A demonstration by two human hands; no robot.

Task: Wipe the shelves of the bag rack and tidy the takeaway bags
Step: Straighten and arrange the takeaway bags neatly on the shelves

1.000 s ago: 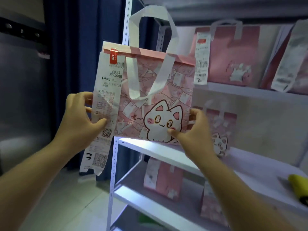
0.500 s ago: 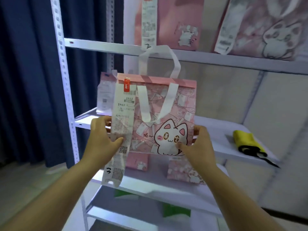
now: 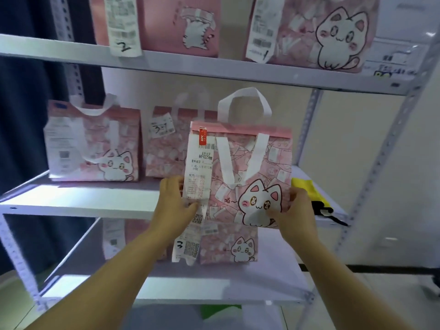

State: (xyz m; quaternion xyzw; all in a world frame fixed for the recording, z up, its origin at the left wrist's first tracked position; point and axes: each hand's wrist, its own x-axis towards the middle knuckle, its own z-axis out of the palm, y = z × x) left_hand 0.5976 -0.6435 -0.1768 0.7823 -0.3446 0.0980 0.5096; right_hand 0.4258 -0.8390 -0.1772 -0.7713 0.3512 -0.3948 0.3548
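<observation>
A pink takeaway bag [image 3: 250, 167] with a white cat print, white handles and a long receipt [image 3: 197, 186] marked 3 hangs upright over the front edge of the middle shelf [image 3: 78, 201]. My left hand [image 3: 175, 201] grips its lower left side over the receipt. Its lower right corner is gripped by my right hand [image 3: 297, 210]. Two more pink bags [image 3: 95, 144] [image 3: 164, 144] stand at the back left of that shelf. A yellow cloth [image 3: 307, 189] lies on the shelf just behind my right hand.
The top shelf [image 3: 214, 65] carries two pink bags with receipts marked 2 [image 3: 123, 25] and 1 [image 3: 262, 32]. Another cat bag [image 3: 231, 244] stands on the lower shelf. White perforated posts [image 3: 390, 144] frame the rack; a dark curtain [image 3: 26, 115] hangs at left.
I have carried the bag rightward along the rack and toward the middle shelf; the view has shifted so both shelved bags at the left now show. Both hands keep their hold.
</observation>
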